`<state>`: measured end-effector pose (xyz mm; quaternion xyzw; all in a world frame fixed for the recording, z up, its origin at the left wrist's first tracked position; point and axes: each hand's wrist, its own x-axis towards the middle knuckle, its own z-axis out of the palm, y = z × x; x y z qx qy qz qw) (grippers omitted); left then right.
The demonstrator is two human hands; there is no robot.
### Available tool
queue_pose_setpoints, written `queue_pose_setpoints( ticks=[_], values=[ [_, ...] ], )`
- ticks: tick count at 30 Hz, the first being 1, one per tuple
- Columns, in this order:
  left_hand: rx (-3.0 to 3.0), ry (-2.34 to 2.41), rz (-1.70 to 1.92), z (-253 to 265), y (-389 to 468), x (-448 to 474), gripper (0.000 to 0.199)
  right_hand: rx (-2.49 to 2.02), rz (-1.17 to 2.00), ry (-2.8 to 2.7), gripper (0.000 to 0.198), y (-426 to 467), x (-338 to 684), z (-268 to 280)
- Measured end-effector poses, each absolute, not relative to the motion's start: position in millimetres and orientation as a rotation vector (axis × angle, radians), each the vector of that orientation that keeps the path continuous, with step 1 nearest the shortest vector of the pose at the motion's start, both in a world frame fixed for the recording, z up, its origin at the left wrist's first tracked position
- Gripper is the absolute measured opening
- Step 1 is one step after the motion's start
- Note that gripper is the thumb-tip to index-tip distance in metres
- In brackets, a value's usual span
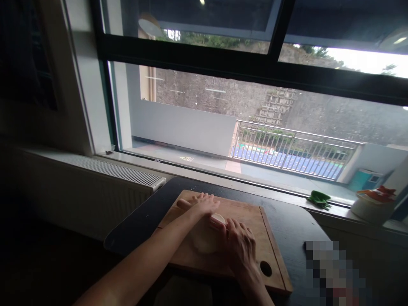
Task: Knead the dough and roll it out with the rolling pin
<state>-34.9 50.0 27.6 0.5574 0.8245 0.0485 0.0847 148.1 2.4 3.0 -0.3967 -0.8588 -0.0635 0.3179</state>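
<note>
A wooden rolling pin (216,219) lies slantwise over a flat sheet of pale dough (207,243) on a wooden cutting board (270,238). My left hand (205,204) bears on the pin towards its far left end, fingers stretched over it, and one rounded end shows past the wrist. Near the pin's other end, my right hand (239,242) curls over it, hiding that end. A strip of dough shows beyond the pin, between my two hands. My forearm covers part of the dough's left side.
The board lies on a dark table (287,212) by a window. A blurred-out object (334,267) is at the table's right. Green leafy thing (319,199) and a white pot (372,206) stand on the sill. A radiator (121,170) runs along the left wall.
</note>
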Motion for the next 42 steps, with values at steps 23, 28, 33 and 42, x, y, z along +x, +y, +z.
queue_pose_setpoints(
  ticks=[23, 28, 33, 42],
  values=[
    [1.818, 2.434, 0.233, 24, -16, -29, 0.061, -0.979, -0.103, -2.269, 0.021, -37, 155, -3],
    [1.731, 2.452, 0.2, 28, 23, -26, 0.068, -1.017, -0.168, -2.245, 0.026, -26, 153, -2],
    [1.799, 2.46, 0.229, 25, 23, -25, 0.062, -1.018, -0.202, -2.256, 0.031, -29, 153, -8],
    [2.03, 2.339, 0.254, 22, -45, -39, 0.056, -0.84, -0.205, -2.206, 0.036, -74, 153, -12]
  ],
)
